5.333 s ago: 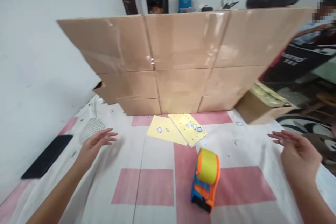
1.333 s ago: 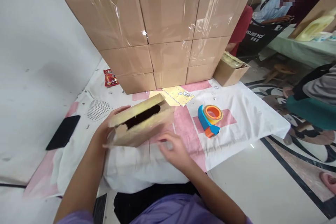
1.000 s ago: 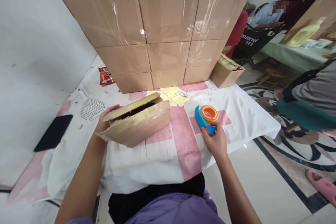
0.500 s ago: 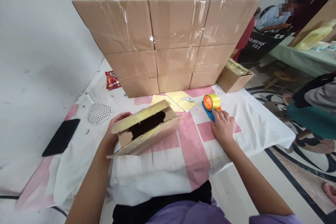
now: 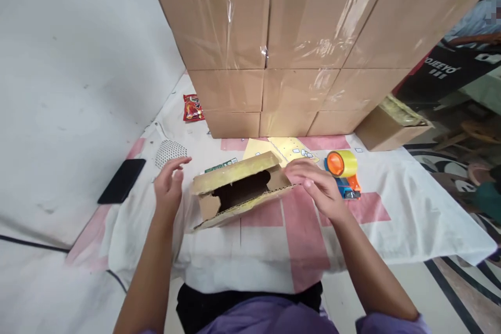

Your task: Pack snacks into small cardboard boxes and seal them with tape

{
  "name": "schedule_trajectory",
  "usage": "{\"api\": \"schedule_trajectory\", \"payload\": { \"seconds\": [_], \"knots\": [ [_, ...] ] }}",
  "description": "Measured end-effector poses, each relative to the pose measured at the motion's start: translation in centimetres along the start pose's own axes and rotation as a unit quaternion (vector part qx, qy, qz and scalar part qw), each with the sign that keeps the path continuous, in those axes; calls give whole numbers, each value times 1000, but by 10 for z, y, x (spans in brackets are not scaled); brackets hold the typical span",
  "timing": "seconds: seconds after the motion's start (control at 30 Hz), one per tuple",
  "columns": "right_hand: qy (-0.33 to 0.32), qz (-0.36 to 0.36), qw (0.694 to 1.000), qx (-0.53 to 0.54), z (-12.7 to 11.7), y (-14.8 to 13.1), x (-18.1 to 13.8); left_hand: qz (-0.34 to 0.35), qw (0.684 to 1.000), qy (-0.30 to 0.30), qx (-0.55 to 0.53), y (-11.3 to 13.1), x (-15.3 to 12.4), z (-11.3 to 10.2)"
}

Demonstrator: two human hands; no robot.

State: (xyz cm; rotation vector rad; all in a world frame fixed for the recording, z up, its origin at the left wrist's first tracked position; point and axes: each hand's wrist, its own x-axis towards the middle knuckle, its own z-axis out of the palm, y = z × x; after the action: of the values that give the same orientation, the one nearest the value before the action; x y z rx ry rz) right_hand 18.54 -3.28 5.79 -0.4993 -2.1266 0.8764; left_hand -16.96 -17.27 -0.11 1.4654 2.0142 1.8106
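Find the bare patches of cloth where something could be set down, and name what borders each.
Bare cloth lies in front of the open box, between the arms, and right of the tape dispenser toward the cloth's right edge. It is crowded behind the box: yellow sheets, carton wall, both hands.

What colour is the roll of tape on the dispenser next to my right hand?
Yellow, on an orange hub; the tape roll sits in a blue and orange dispenser. Head view shows it.

Small box [image 5: 242, 188]: tan cardboard, yellowish top, dark inside. Cloth [image 5: 274, 240] under fingers [image 5: 309, 180]: white with pink squares. Tape dispenser [image 5: 343, 175] just right of right-hand fingers: yellow roll, orange core, blue-orange body. Beyond fingers: yellow sheets [image 5: 289, 148], brown stacked boxes [image 5: 297, 52], red snack packet [image 5: 192, 107]. Left of left-hand fingers: black phone [image 5: 122, 180], white dotted mesh [image 5: 170, 151].
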Motion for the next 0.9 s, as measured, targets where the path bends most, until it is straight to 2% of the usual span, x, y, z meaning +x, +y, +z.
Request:
{"api": "schedule_trajectory", "payload": {
  "seconds": [0.03,0.07,0.13,0.2,0.27,0.33,0.4,0.5,0.57,0.63,0.7,0.8,0.9],
  "knots": [
    [-66,-21,997,23,-2,-5,8,45,999,20,12,14,-13,-9],
    [-130,-37,990,35,-4,-10,13,88,996,3,28,28,-28,-16],
    [-223,-53,973,18,-7,-18,18,159,974,-143,75,52,-53,-25],
    [-267,-52,962,-37,-7,-24,18,186,929,-295,126,70,-66,-27],
    [-283,-43,952,-104,-3,-29,16,190,901,-358,156,77,-67,-25],
    [-283,-35,945,-159,2,-33,15,205,889,-373,168,78,-58,-24],
    [-273,-38,943,-185,6,-37,16,232,887,-353,188,77,-48,-24],
    [-269,-55,939,-208,6,-44,20,246,903,-243,254,76,-38,-25],
    [-270,-53,935,-223,2,-49,21,209,919,-164,292,76,-36,-25],
    [-263,-35,940,-213,-2,-52,19,159,933,-140,292,75,-36,-24],
    [-250,-10,953,-169,-6,-54,15,130,940,-166,270,74,-38,-22],
    [-212,21,972,-98,-8,-52,9,132,927,-235,261,77,-37,-20],
    [-181,28,974,-129,-9,-50,10,133,900,-277,308,84,-31,-20]
  ]
}}
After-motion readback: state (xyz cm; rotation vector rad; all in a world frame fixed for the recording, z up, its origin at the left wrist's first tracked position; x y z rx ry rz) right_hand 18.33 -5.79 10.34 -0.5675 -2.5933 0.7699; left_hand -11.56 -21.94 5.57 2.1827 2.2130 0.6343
